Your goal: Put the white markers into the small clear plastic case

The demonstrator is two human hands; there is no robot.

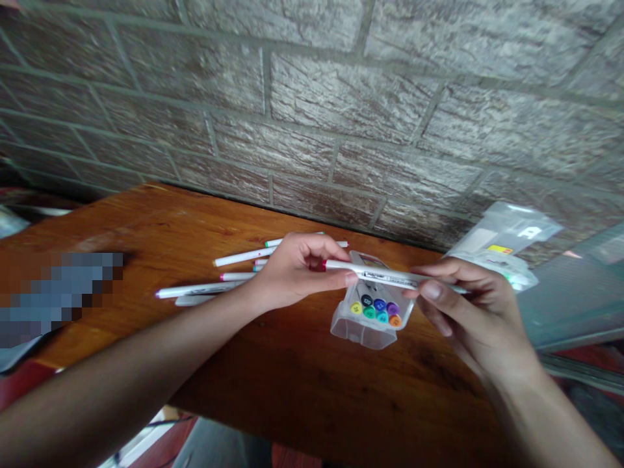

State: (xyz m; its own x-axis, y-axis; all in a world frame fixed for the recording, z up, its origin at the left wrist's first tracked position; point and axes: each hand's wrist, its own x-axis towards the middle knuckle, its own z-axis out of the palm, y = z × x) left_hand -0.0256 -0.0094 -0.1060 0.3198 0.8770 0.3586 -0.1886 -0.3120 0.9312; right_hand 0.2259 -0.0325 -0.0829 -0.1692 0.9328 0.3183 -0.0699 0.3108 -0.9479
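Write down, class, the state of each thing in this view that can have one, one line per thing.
left hand: gripping a white marker near its red end
right hand: gripping the same marker's far end
white marker: held level above the case
clear plastic case: on the wooden table, holding seven coloured marker ends
loose white markers: scattered on the table
clear plastic bags: crumpled beyond the right hand

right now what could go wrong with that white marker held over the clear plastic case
The white marker, held between the left hand and right hand just above the clear plastic case, could knock the case and tip out its colour-capped markers. The loose round white markers on the brown wooden table could also roll if bumped.
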